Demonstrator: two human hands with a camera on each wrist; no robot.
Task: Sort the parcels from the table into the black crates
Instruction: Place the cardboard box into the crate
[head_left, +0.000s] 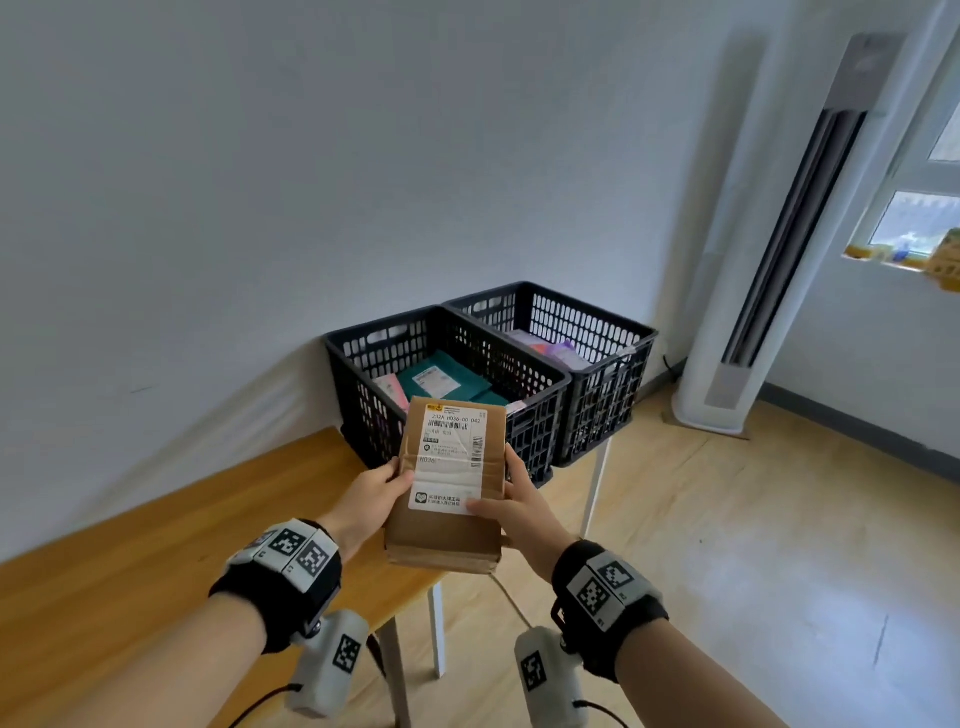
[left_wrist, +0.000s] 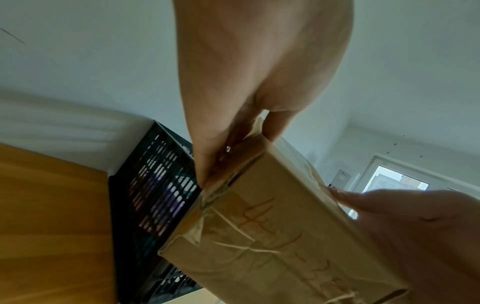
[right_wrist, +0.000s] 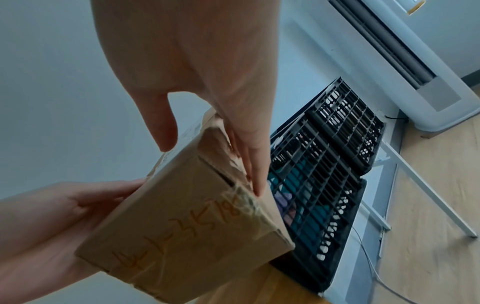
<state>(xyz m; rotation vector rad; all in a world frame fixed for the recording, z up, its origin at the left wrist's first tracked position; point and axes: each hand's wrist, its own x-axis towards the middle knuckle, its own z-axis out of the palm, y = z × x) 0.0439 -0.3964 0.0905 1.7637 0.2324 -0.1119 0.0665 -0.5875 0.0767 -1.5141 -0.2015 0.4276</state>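
Observation:
A brown cardboard parcel (head_left: 447, 488) with a white shipping label hangs in the air over the table's right end, just in front of the two black crates. My left hand (head_left: 371, 499) grips its left side and my right hand (head_left: 511, 506) grips its right side, thumb on the label. The left wrist view shows the parcel (left_wrist: 272, 236) from below, with orange writing on it, and my left hand (left_wrist: 233, 144) pinching its end. In the right wrist view my right hand (right_wrist: 221, 144) holds the parcel (right_wrist: 187, 226). The near crate (head_left: 540, 395) holds teal and pink parcels; the far crate (head_left: 613, 332) holds pale ones.
The crates stand side by side on the wooden table (head_left: 156, 561) against the white wall. A tall white air conditioner (head_left: 779, 249) stands at the right on the wood floor (head_left: 779, 545). A window (head_left: 924, 208) is at far right.

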